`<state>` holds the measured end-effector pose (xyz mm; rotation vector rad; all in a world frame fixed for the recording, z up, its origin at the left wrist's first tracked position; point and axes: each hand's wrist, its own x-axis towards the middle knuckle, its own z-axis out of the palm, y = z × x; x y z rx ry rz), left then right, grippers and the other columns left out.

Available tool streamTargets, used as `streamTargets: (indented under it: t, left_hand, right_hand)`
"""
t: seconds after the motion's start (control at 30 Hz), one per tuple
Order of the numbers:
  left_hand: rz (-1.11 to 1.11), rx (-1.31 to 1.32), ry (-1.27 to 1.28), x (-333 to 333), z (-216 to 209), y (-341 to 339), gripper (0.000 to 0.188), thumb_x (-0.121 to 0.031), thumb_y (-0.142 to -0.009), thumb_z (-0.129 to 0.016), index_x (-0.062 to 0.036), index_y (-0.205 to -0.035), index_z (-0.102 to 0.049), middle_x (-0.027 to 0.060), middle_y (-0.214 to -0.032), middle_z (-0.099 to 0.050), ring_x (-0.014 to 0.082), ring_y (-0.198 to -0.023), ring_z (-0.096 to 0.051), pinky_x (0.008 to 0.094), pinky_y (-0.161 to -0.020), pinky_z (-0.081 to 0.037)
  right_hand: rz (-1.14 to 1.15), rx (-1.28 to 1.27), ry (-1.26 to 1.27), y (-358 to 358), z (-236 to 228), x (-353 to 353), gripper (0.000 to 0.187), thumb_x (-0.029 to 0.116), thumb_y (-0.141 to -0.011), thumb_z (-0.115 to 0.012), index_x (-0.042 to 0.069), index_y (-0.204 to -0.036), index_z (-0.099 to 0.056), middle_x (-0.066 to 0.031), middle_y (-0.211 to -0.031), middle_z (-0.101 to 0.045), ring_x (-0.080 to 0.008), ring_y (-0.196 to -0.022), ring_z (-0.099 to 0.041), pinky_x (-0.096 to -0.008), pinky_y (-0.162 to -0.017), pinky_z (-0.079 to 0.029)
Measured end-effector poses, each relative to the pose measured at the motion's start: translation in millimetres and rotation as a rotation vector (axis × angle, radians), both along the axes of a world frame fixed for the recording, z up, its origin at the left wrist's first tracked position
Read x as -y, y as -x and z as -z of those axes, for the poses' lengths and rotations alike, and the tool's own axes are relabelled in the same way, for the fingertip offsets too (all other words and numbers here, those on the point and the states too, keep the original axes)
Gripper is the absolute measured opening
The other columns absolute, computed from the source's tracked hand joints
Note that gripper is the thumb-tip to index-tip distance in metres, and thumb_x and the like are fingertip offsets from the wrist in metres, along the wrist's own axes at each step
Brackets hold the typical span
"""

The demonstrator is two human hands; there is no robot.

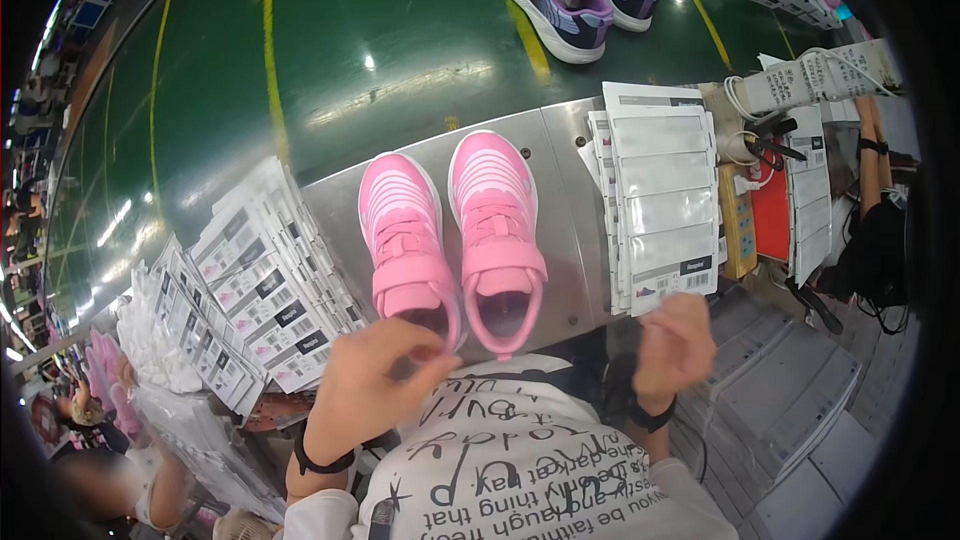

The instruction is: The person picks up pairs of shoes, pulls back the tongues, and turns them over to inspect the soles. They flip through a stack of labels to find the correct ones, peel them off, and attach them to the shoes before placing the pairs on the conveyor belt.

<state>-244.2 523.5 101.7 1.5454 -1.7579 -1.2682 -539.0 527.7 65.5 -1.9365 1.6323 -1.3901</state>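
Note:
A pair of pink sneakers with white stripes and straps stands side by side on a metal ledge, toes pointing away from me. Curled around the heel of the left sneaker (405, 230) is my left hand (375, 385), its thumb and fingers closing there and hiding part of the heel. The right sneaker (495, 225) stands untouched beside it. My right hand (675, 350) is raised with bent fingers, just below the near edge of a stack of white label sheets (660, 195). Whether its fingertips hold anything is too blurred to make out.
Fanned stacks of printed labels (275, 280) lie at the left, near white wrapping (155, 330). Beyond the metal ledge (575, 200) runs a green belt (380, 20) bearing dark purple sneakers (560, 0). Cables and a yellow power strip (738, 225) sit right; other people are on both sides.

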Motion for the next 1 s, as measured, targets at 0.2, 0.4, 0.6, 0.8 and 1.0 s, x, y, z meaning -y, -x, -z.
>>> streamTargets:
  t: [0.2, 0.4, 0.6, 0.8, 1.0]
  left_hand:
    - [-0.185, 0.383, 0.317, 12, 7, -4, 0.045, -0.006, -0.062, -0.084, -0.003, -0.098, -0.058, 0.0153, -0.098, -0.055, 0.0322, -0.096, -0.057, 0.0363, -0.075, -0.049]
    - [-0.041, 0.408, 0.681, 17, 41, -5, 0.045, -0.013, -0.058, -0.084, -0.0018, -0.093, -0.059, 0.0147, -0.099, -0.057, 0.0351, -0.091, -0.059, 0.041, -0.073, -0.05]
    - [0.026, 0.368, 0.742, 42, 5, 0, 0.032, -0.013, -0.063, -0.079, -0.0008, -0.088, -0.062, 0.0104, -0.083, -0.061, 0.0272, -0.068, -0.061, 0.0347, -0.057, -0.048]
    - [-0.123, -0.003, 0.19, 68, -17, -6, 0.009, -0.007, -0.074, -0.073, 0.0007, -0.077, -0.069, 0.0115, -0.068, -0.062, 0.0206, -0.055, -0.055, 0.0275, -0.05, -0.041]
    - [-0.304, -0.221, -0.224, 79, -14, -7, 0.019, -0.011, -0.085, -0.07, 0.0055, -0.076, -0.068, -0.0007, -0.067, -0.062, 0.0041, -0.063, -0.051, 0.0205, -0.057, -0.039]
  right_hand:
    - [-0.464, -0.174, -0.134, -66, -2, 48, 0.039, 0.014, -0.069, -0.076, 0.004, -0.105, -0.064, -0.0123, -0.11, -0.062, -0.0297, -0.099, -0.061, -0.0389, -0.084, -0.051]
    - [-0.61, -0.366, 0.153, -73, 12, 70, 0.027, 0.015, -0.069, -0.068, 0.003, -0.092, -0.061, -0.0116, -0.101, -0.063, -0.0274, -0.094, -0.062, -0.037, -0.081, -0.052]
    - [-0.657, -0.255, 0.081, -77, -26, 92, 0.017, 0.006, -0.067, -0.066, 0.003, -0.083, -0.06, -0.0089, -0.079, -0.061, -0.0265, -0.071, -0.061, -0.0357, -0.066, -0.05]
    - [-0.813, -0.048, -0.402, -79, -45, 132, 0.011, 0.005, -0.074, -0.069, -0.001, -0.082, -0.064, -0.0078, -0.068, -0.062, -0.0225, -0.059, -0.061, -0.0317, -0.054, -0.047]
    - [-0.796, 0.195, -0.959, -84, -35, 149, 0.014, 0.009, -0.083, -0.064, -0.001, -0.074, -0.067, -0.0018, -0.05, -0.051, -0.0075, -0.044, -0.043, -0.0262, -0.042, -0.034]
